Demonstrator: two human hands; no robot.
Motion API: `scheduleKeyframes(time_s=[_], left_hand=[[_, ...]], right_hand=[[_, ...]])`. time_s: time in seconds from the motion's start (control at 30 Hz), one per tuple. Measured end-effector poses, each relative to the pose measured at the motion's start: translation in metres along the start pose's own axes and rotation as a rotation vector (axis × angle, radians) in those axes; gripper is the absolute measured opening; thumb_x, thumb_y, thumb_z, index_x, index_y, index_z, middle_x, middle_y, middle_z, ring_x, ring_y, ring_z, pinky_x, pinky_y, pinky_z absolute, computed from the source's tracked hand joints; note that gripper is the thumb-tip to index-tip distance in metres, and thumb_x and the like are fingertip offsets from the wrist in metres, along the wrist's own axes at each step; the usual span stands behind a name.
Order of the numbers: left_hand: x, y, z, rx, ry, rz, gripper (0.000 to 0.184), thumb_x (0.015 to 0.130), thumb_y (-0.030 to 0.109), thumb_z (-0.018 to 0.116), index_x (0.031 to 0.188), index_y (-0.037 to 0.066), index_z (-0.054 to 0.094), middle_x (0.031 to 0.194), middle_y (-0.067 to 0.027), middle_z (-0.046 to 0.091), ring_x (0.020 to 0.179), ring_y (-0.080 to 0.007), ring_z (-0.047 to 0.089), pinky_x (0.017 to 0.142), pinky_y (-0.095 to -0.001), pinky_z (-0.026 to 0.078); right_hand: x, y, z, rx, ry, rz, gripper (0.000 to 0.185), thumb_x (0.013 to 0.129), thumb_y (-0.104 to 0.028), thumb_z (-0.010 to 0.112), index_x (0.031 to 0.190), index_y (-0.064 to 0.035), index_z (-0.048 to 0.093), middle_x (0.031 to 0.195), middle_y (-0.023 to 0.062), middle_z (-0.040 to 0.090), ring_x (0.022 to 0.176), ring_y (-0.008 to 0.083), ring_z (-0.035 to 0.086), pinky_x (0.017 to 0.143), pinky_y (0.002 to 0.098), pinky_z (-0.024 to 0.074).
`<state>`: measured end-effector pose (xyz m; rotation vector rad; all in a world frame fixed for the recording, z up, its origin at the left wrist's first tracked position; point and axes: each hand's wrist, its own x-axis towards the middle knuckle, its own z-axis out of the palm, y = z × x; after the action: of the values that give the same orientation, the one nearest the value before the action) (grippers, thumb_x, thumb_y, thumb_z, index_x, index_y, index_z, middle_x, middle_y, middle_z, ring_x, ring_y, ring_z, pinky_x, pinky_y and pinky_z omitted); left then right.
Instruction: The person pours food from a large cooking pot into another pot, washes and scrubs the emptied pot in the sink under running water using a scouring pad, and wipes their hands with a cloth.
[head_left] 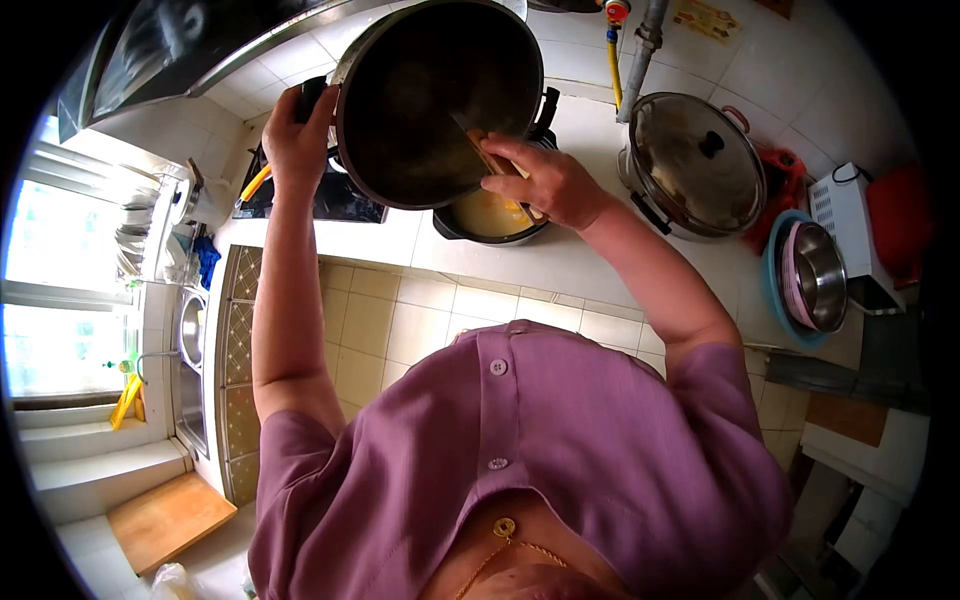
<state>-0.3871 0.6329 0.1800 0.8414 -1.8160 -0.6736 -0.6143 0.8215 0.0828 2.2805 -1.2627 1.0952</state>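
A large dark cooking pot [400, 130] is tilted on its side, its dark interior facing me. My left hand [298, 138] is closed around the black handle on its left side. My right hand [545, 183] grips a wooden-handled spatula [480, 145], whose metal end points into the tilted pot; its tip is hard to make out. Just below the tilted pot, a smaller black pot [487, 240] stands on the counter. Pale yellowish soup [485, 213] with orange-yellow bits shows inside it, partly hidden by the large pot and my right hand.
A wide lidded pan [695, 165] stands on the white counter [590, 240] to the right. Farther right are stacked basins [775, 280] and a white appliance [850, 225]. A black stove [350, 200] lies behind my left forearm; a sink [190, 330] is at left.
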Motion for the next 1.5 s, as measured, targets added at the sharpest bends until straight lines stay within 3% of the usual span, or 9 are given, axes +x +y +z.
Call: scheduleKeyframes(time_s=[0.3, 0.57, 0.67, 0.77, 0.93, 1.07, 1.2, 1.3, 1.5], left_hand=[[0.006, -0.007, -0.001, 0.097, -0.001, 0.066, 0.030, 0.077, 0.025, 0.072, 0.095, 0.002, 0.063, 0.072, -0.0034, 0.063, 0.062, -0.0065, 0.054, 0.059, -0.0216, 0.044], [0.005, -0.002, -0.001, -0.107, -0.105, -0.120, 0.033, 0.075, 0.022, 0.074, 0.095, 0.000, 0.062, 0.069, -0.0016, 0.061, 0.061, -0.0069, 0.053, 0.056, -0.0200, 0.042], [0.006, -0.002, -0.001, -0.233, -0.144, -0.172, 0.035, 0.073, 0.019, 0.076, 0.098, -0.001, 0.060, 0.069, -0.0015, 0.060, 0.061, -0.0063, 0.053, 0.054, -0.0188, 0.041], [0.005, -0.006, 0.004, -0.218, -0.118, -0.156, 0.038, 0.072, 0.018, 0.077, 0.100, -0.001, 0.058, 0.072, -0.0024, 0.060, 0.062, -0.0058, 0.053, 0.054, -0.0186, 0.042], [0.005, -0.001, 0.007, -0.151, -0.045, -0.105, 0.040, 0.072, 0.017, 0.077, 0.101, -0.001, 0.058, 0.077, -0.0038, 0.062, 0.065, -0.0061, 0.055, 0.058, -0.0192, 0.045], [0.000, 0.003, 0.005, -0.133, -0.084, -0.103, 0.039, 0.072, 0.018, 0.077, 0.100, -0.001, 0.058, 0.077, -0.0042, 0.062, 0.065, -0.0062, 0.055, 0.059, -0.0193, 0.045], [-0.003, -0.002, 0.008, -0.140, -0.075, -0.054, 0.036, 0.072, 0.018, 0.077, 0.097, 0.000, 0.059, 0.075, -0.0025, 0.061, 0.064, -0.0060, 0.055, 0.059, -0.0198, 0.045], [-0.003, -0.007, 0.009, -0.099, -0.072, 0.031, 0.033, 0.072, 0.020, 0.077, 0.095, 0.002, 0.060, 0.075, -0.0015, 0.062, 0.064, -0.0057, 0.055, 0.059, -0.0199, 0.045], [-0.009, 0.002, 0.008, -0.009, -0.111, 0.115, 0.033, 0.073, 0.021, 0.076, 0.094, 0.002, 0.060, 0.074, -0.0035, 0.062, 0.065, -0.0061, 0.056, 0.062, -0.0202, 0.046]], right_hand=[[-0.044, -0.008, -0.013, -0.048, -0.228, 0.009, 0.012, 0.078, -0.014, 0.064, 0.089, -0.0154, 0.065, 0.113, 0.0089, 0.057, 0.088, 0.0215, 0.064, 0.067, 0.0303, 0.0557], [-0.030, 0.014, -0.002, -0.177, 0.002, 0.047, 0.026, 0.077, -0.015, 0.065, 0.103, -0.0163, 0.063, 0.118, 0.0107, 0.054, 0.102, 0.0281, 0.059, 0.081, 0.0303, 0.0522], [-0.058, -0.012, 0.011, 0.127, -0.134, 0.417, 0.025, 0.078, -0.017, 0.065, 0.103, -0.0136, 0.062, 0.119, 0.0107, 0.054, 0.100, 0.0270, 0.060, 0.077, 0.0304, 0.0537], [-0.073, -0.008, 0.008, -0.116, -0.204, 0.018, 0.027, 0.079, -0.018, 0.065, 0.104, -0.0114, 0.062, 0.117, 0.0110, 0.055, 0.097, 0.0258, 0.061, 0.073, 0.0296, 0.0541], [-0.035, 0.008, -0.006, -0.042, -0.109, 0.160, 0.022, 0.072, -0.005, 0.064, 0.091, -0.0155, 0.066, 0.119, 0.0115, 0.053, 0.103, 0.0263, 0.058, 0.078, 0.0305, 0.0536], [-0.021, 0.028, -0.003, -0.248, -0.006, 0.047, 0.017, 0.077, -0.013, 0.064, 0.095, -0.0144, 0.064, 0.117, 0.0099, 0.055, 0.099, 0.0242, 0.060, 0.076, 0.0289, 0.0538], [-0.054, -0.003, 0.008, -0.081, -0.209, 0.246, 0.014, 0.077, -0.012, 0.063, 0.090, -0.0173, 0.065, 0.115, 0.0077, 0.055, 0.102, 0.0238, 0.060, 0.072, 0.0294, 0.0556], [-0.063, -0.011, 0.002, -0.079, -0.254, -0.029, 0.015, 0.077, -0.014, 0.063, 0.091, -0.0176, 0.065, 0.116, 0.0067, 0.055, 0.100, 0.0232, 0.061, 0.070, 0.0289, 0.0558], [-0.033, 0.001, -0.008, -0.091, -0.115, -0.026, 0.014, 0.075, -0.013, 0.065, 0.089, -0.0158, 0.063, 0.119, 0.0077, 0.054, 0.103, 0.0237, 0.059, 0.073, 0.0290, 0.0553]])
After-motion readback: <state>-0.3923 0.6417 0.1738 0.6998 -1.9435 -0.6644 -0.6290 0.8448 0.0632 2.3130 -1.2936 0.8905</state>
